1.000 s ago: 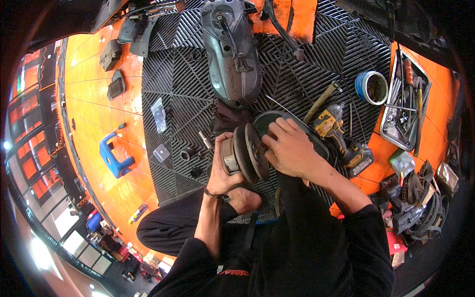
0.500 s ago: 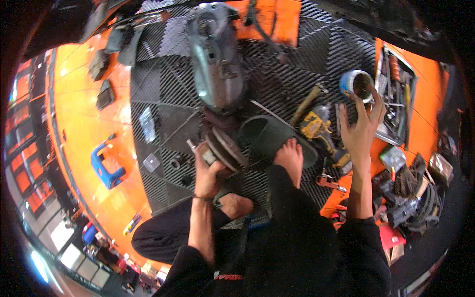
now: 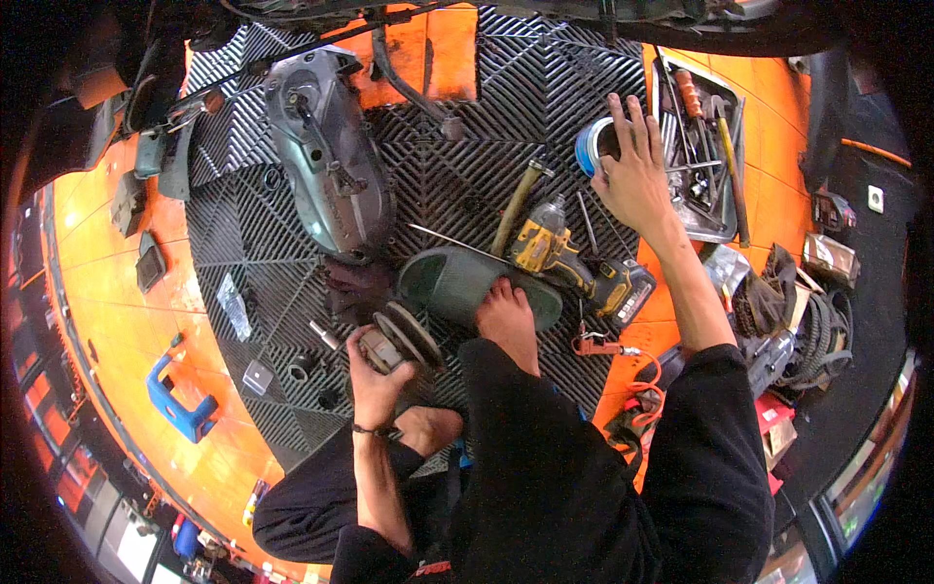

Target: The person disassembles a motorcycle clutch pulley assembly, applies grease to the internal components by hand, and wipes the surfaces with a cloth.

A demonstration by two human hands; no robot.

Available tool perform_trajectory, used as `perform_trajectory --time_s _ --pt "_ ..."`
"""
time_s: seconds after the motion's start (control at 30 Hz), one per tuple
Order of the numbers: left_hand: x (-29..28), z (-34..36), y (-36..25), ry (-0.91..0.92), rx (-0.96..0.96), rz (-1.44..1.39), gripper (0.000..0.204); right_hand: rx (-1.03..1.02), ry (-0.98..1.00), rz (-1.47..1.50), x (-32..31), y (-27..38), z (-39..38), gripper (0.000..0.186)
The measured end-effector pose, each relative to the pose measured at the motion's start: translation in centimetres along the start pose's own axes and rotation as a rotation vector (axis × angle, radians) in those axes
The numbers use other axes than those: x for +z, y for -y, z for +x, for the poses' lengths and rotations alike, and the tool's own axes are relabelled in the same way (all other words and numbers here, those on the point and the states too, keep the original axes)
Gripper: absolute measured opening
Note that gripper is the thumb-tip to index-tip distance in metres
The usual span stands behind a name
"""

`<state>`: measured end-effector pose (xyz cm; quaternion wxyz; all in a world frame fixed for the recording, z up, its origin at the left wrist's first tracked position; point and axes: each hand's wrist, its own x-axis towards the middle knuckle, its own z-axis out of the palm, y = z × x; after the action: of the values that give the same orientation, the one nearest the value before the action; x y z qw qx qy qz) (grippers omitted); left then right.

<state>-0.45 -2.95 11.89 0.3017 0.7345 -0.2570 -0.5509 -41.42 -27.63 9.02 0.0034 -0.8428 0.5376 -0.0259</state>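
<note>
My left hand (image 3: 375,375) is closed around a round metal assembly with stacked discs (image 3: 399,341), held low over the mat. My right hand (image 3: 632,175) reaches over a blue tin can (image 3: 590,148) with dark contents, upper fingers stretched out, lower ones bent at the can; their tips are partly hidden. Right of it is a metal tray of tools (image 3: 710,219). Below it lie a yellow-black impact driver (image 3: 545,243) and a wood-handled hammer (image 3: 516,204). Near my left hand lie a socket (image 3: 323,333) and a dark cloth (image 3: 350,282).
A grey metal casing (image 3: 331,175) lies on the ribbed mat. My bare foot rests on a green slipper (image 3: 428,282). An orange air tool with hose (image 3: 598,346), a blue plastic tool (image 3: 175,409) and piled tools (image 3: 817,331) lie around. Dark vehicle parts overhang the top.
My right hand has left the disc assembly and moved up and right to the tin. My left hand still holds the assembly, now tilted. The view has shifted, showing more on the right.
</note>
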Motion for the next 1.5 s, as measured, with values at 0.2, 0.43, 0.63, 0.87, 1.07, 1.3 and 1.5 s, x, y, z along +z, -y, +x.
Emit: perform_trajectory --time_s 0.2,0.43,0.63,0.87,1.07,1.3,1.5 --pt "0.4 -0.1 -0.6 0.017 -0.017 0.114 0.083 0.101 -0.113 0.146 0.6 0.4 -0.6 0.011" --pt "0.8 -0.4 -0.7 0.064 -0.032 0.075 0.086 0.258 -0.208 0.152 0.8 0.1 -1.5 0.023" --pt "0.9 -0.4 -0.6 0.087 0.028 0.084 0.086 0.354 -0.241 0.24 2.2 0.0 -1.9 0.052" --pt "0.3 -0.3 -0.1 0.084 -0.024 0.028 0.085 0.235 -0.289 0.213 3.2 -1.6 -2.1 0.027" --pt "-0.9 -1.1 0.0 0.167 -0.109 -0.517 0.083 0.295 -0.314 0.167 -0.2 1.9 -1.0 0.041" --pt "-1.2 -1.3 -0.4 0.298 -0.207 -0.971 0.086 -0.057 0.107 1.047 -3.2 14.6 -2.5 0.047" --pt "-0.4 -1.5 -0.1 0.284 -0.132 -0.998 0.085 -0.084 0.438 1.393 -2.5 23.0 -2.9 0.048"
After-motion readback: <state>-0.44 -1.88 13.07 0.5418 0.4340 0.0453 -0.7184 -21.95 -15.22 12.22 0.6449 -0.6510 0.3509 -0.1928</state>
